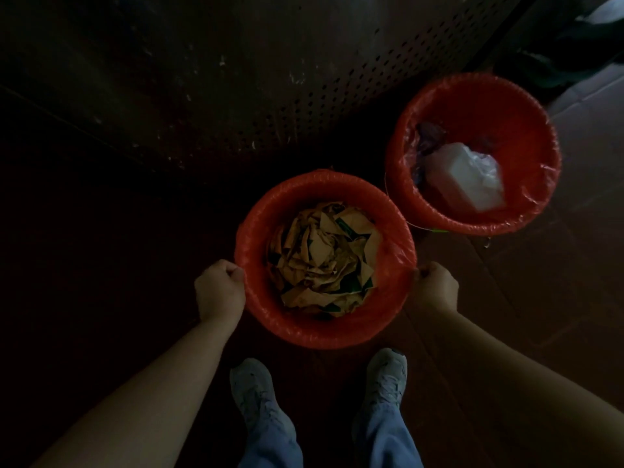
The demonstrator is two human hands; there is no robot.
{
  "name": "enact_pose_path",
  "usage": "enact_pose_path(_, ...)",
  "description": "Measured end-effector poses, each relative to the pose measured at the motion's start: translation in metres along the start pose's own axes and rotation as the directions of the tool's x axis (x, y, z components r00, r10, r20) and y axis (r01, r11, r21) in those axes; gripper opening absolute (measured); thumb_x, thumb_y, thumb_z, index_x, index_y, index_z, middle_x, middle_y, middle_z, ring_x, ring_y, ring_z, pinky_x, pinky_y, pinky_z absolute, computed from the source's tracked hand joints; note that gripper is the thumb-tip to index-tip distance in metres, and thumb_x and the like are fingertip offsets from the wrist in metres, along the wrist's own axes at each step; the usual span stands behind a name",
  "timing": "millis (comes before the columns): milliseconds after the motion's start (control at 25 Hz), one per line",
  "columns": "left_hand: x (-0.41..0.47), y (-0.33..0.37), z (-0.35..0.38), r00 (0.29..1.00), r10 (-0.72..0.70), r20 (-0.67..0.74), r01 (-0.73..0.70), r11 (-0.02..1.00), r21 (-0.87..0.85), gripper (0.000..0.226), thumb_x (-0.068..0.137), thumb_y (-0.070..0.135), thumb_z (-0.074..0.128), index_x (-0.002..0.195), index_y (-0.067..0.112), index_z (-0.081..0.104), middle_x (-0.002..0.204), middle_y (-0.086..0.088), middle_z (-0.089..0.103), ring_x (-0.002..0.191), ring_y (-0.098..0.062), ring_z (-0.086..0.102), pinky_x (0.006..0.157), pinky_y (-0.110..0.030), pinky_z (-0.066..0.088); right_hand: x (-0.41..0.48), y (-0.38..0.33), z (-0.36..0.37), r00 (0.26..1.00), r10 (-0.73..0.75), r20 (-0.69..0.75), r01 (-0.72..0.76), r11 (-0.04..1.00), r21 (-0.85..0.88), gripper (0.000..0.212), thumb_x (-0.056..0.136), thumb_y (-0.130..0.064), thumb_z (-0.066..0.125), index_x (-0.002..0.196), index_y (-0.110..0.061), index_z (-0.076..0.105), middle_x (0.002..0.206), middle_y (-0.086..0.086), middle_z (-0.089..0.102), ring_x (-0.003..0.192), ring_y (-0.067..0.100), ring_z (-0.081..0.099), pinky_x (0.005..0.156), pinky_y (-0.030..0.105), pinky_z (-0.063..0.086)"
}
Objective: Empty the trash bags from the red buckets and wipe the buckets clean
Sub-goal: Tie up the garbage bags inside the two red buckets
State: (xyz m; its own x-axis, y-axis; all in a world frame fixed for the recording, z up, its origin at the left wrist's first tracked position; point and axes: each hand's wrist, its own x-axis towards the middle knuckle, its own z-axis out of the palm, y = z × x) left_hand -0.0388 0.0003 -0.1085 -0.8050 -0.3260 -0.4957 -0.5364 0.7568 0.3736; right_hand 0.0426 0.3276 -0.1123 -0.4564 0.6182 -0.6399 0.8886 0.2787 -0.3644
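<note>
Red buckets sit on the dark floor (557, 298) in front of me. Closest to me are my two grey shoes (251, 388) and my blue jeans (388, 437). Just past my toes is the near bucket (324, 329). It has a thin red trash bag (395, 251) pulled over its rim, and it is full of crumpled brown paper (324, 261) with bits of green on it. My left hand (219, 288) is curled shut on the bag's edge at the left side of the rim. My right hand (435, 287) is curled shut on the bag's edge at the right side. Farther off, up and to the right, stands the far bucket (472, 79), almost touching the near one. It has a red bag too, with a white plastic container (466, 177) and something dark inside. Behind both is a dark wall with small holes (304, 96).
</note>
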Motion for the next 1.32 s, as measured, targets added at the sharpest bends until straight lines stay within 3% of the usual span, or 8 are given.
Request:
enact_pose_path(240,-0.015,0.022,0.004,0.991,0.101,0.086,-0.105,0.993,0.049,0.015,0.098,0.015,0.057,0.091,0.014,0.07,0.082,-0.001,0.065,0.065,-0.011,0.06,0.049,-0.02,0.042,-0.023,-0.019,0.005,0.989,-0.144,0.035,0.142,0.988,0.062,0.015,0.104,-0.015,0.048,0.099,-0.019,0.062,0.097,0.0,0.065,0.081,0.014,0.067,0.067,0.031,0.057)
enact_pose_path(400,-0.021,0.031,0.015,0.976,0.186,0.117,-0.198,0.975,0.097,0.017,0.097,0.013,0.056,0.087,0.014,0.07,0.086,-0.002,0.066,0.077,-0.019,0.065,0.067,-0.034,0.056,-0.035,-0.027,0.016,0.976,-0.212,0.054,0.213,0.977,-0.018,0.021,0.104,-0.014,0.044,0.094,-0.021,0.061,0.088,-0.002,0.065,0.069,0.016,0.068,0.062,0.038,0.062)
enact_pose_path(520,-0.019,0.026,0.018,0.962,0.226,0.15,-0.247,0.96,0.133,0.022,0.1,0.017,0.052,0.092,0.012,0.071,0.09,-0.003,0.066,0.082,-0.022,0.066,0.072,-0.038,0.056,-0.04,-0.031,0.023,0.951,-0.296,0.09,0.306,0.942,-0.14,0.026,0.103,-0.012,0.044,0.085,-0.027,0.057,0.082,-0.005,0.063,0.063,0.014,0.063,0.052,0.029,0.05)
enact_pose_path(680,-0.017,0.018,0.008,0.943,0.326,0.065,-0.332,0.934,0.135,0.02,0.101,0.02,0.054,0.104,0.01,0.071,0.1,-0.009,0.064,0.09,-0.026,0.062,0.075,-0.039,0.053,-0.041,-0.029,0.022,0.932,-0.323,0.164,0.351,0.917,-0.189,0.02,0.105,-0.021,0.045,0.094,-0.027,0.06,0.089,-0.007,0.062,0.07,0.011,0.063,0.06,0.032,0.056)
enact_pose_path(880,-0.009,0.009,-0.012,0.99,0.142,-0.021,-0.136,0.972,0.194,0.05,0.098,0.03,0.059,0.144,0.013,0.048,0.143,-0.015,0.046,0.127,-0.037,0.046,0.094,-0.046,0.047,-0.023,-0.025,-0.012,0.988,-0.121,-0.097,0.126,0.991,0.041,0.024,0.103,-0.028,0.054,0.123,-0.016,0.06,0.12,0.002,0.059,0.086,0.008,0.056,0.071,0.026,0.046)
enact_pose_path(1040,0.014,0.0,-0.01,0.999,-0.042,0.017,0.041,0.997,0.07,0.043,0.098,0.029,0.059,0.134,0.006,0.057,0.132,-0.02,0.06,0.123,-0.038,0.056,0.098,-0.042,0.045,-0.006,-0.016,-0.025,0.98,0.143,0.136,-0.165,0.972,0.168,0.058,0.103,-0.029,0.054,0.154,-0.011,0.033,0.144,0.011,0.053,0.093,0.019,0.065,0.052,0.021,0.043)
enact_pose_path(1200,0.016,-0.002,-0.01,0.999,-0.039,0.003,0.039,0.998,-0.043,0.029,0.096,0.027,0.064,0.117,0.008,0.068,0.112,-0.014,0.071,0.107,-0.034,0.065,0.088,-0.035,0.046,-0.001,-0.011,-0.025,0.931,0.208,0.3,-0.306,0.894,0.329,0.046,0.104,-0.022,0.054,0.147,-0.009,0.045,0.1,0.006,0.063,0.073,0.014,0.062,0.036,0.014,0.043)
enact_pose_path(1320,0.014,0.002,-0.012,0.999,-0.035,-0.002,0.035,0.996,-0.082,0.025,0.096,0.028,0.062,0.113,0.01,0.068,0.108,-0.011,0.07,0.102,-0.03,0.065,0.081,-0.031,0.044,0.0,-0.01,-0.022,0.942,0.203,0.267,-0.289,0.895,0.339,0.04,0.103,-0.021,0.056,0.141,-0.008,0.053,0.093,0.001,0.062,0.075,0.012,0.063,0.039,0.014,0.045)
